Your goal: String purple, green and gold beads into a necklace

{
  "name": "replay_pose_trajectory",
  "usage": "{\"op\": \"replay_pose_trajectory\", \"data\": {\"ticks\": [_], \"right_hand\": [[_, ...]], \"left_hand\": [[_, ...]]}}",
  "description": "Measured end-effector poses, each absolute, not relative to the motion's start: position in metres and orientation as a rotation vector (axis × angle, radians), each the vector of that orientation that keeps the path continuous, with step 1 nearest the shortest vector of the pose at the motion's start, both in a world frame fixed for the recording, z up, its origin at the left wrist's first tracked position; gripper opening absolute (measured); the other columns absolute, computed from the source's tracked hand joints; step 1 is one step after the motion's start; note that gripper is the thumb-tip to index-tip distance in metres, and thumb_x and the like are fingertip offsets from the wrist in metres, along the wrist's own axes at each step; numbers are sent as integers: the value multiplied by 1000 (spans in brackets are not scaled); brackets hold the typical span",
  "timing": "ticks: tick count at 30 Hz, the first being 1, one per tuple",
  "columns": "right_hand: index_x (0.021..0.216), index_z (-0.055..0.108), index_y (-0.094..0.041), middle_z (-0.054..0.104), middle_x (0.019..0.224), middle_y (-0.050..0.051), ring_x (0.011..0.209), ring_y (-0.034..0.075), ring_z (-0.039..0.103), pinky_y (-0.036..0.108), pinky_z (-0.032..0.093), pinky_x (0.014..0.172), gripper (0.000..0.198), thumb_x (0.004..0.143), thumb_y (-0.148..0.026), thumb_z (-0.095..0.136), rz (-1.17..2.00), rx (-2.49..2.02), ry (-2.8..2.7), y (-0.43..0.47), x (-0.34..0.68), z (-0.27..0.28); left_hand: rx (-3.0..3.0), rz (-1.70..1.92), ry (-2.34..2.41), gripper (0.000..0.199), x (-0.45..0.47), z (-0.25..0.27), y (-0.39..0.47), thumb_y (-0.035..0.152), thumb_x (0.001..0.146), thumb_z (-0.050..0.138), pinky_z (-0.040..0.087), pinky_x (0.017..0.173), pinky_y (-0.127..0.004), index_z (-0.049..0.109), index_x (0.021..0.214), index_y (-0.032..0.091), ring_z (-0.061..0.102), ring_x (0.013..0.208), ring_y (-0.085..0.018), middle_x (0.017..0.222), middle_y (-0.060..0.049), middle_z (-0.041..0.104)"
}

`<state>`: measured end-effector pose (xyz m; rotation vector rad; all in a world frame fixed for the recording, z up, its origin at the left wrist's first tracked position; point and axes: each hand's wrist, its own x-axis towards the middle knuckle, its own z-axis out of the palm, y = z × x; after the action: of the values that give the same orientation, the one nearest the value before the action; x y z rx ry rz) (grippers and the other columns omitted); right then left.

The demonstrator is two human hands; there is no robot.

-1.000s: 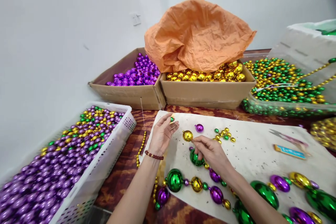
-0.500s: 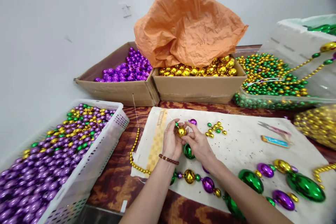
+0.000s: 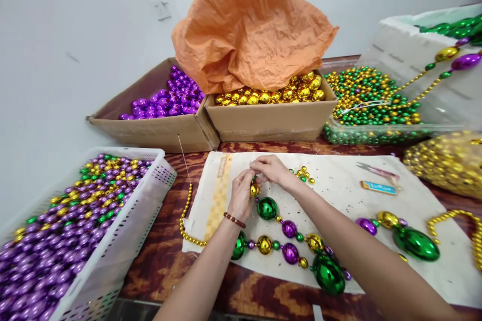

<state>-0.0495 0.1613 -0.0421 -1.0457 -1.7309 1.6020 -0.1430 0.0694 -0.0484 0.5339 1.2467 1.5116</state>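
My left hand [image 3: 241,195] is closed around the upper end of a bead strand, by a large gold bead [image 3: 255,189] and a small green bead. My right hand [image 3: 271,169] pinches at the same end, fingertips against the left ones, where a thin thread rises. From there the strand hangs over the cloth through a large green bead [image 3: 267,208] and a purple bead [image 3: 289,228]. Another row, with a gold ball [image 3: 264,244] and a big green oval bead [image 3: 329,273], lies below, partly behind my right forearm. The fingertips hide the knot or hole.
A white cloth [image 3: 339,210] carries loose small beads [image 3: 303,174], pink-handled snips [image 3: 378,170] and a blue-orange packet [image 3: 378,187]. Left stands a white basket [image 3: 150,210] of beads; behind are cardboard boxes [image 3: 271,123] under orange plastic [image 3: 256,35], and a clear bin [image 3: 376,130].
My right hand has moved up from beside the gold bead to the strand's top, meeting the left fingertips. The green and purple beads now hang in plainer sight. The view has shifted right.
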Motion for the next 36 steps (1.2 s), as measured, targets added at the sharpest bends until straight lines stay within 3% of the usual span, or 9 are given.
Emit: {"op": "replay_pose_trajectory", "data": {"ticks": [8, 13, 18, 21, 24, 27, 30, 36], "right_hand": [[76, 54, -16, 69, 73, 3, 37, 7, 57, 15, 35, 33, 25, 86, -39, 52, 1621, -1094, -1392, 173, -42, -41], [73, 51, -17, 67, 68, 2, 40, 8, 60, 14, 34, 34, 29, 83, -44, 57, 1505, -1089, -1236, 183, -21, -35], [76, 51, -18, 65, 69, 1, 43, 7, 58, 14, 36, 36, 30, 81, -47, 58, 1350, -1091, -1075, 189, 14, -30], [78, 50, -18, 66, 75, 2, 45, 8, 58, 15, 39, 39, 29, 83, -46, 55, 1222, -1099, -1055, 194, 50, -24], [80, 52, -18, 66, 77, 3, 49, 10, 61, 18, 41, 42, 29, 88, -46, 49, 950, -1158, -1351, 193, 91, -19], [95, 59, -18, 68, 84, 5, 64, 14, 65, 22, 47, 56, 31, 96, -39, 36, 593, -1328, -2005, 186, 125, -21], [101, 64, -19, 69, 94, 8, 80, 18, 66, 26, 45, 70, 28, 95, -31, 39, 379, -1485, -2418, 177, 143, -31], [83, 67, -19, 71, 88, 10, 80, 25, 66, 30, 40, 65, 23, 89, -29, 48, 261, -1717, -2548, 180, 143, -56]], "left_hand": [[815, 1267, 1349, 25, -159, -46, 63, 38, 75, 66, 40, 51, -20, 70, 82, 15, 58, 62, -13, 75, -5, 66], [937, 1164, 1373, 20, -172, -47, 55, 35, 76, 66, 39, 51, -20, 70, 77, 15, 58, 65, -14, 77, -6, 67], [956, 1195, 1388, 17, -182, -49, 49, 31, 77, 65, 44, 65, -24, 71, 74, 16, 60, 69, -15, 74, -6, 69], [872, 1236, 1372, 17, -191, -46, 44, 32, 78, 65, 45, 73, -26, 72, 78, 16, 62, 79, -17, 83, -8, 71], [879, 1263, 1351, 17, -200, -39, 39, 31, 78, 66, 45, 86, -29, 73, 84, 16, 62, 94, -20, 97, -10, 71], [894, 1306, 1329, 17, -208, -33, 36, 29, 79, 66, 42, 94, -30, 72, 86, 16, 62, 100, -21, 98, -10, 71], [860, 1324, 1295, 17, -210, -32, 35, 31, 80, 65, 44, 89, -29, 72, 85, 16, 63, 91, -20, 88, -9, 71], [802, 1313, 1341, 20, -206, -31, 35, 32, 80, 65, 45, 72, -24, 70, 87, 15, 60, 71, -13, 72, -4, 65]]}}
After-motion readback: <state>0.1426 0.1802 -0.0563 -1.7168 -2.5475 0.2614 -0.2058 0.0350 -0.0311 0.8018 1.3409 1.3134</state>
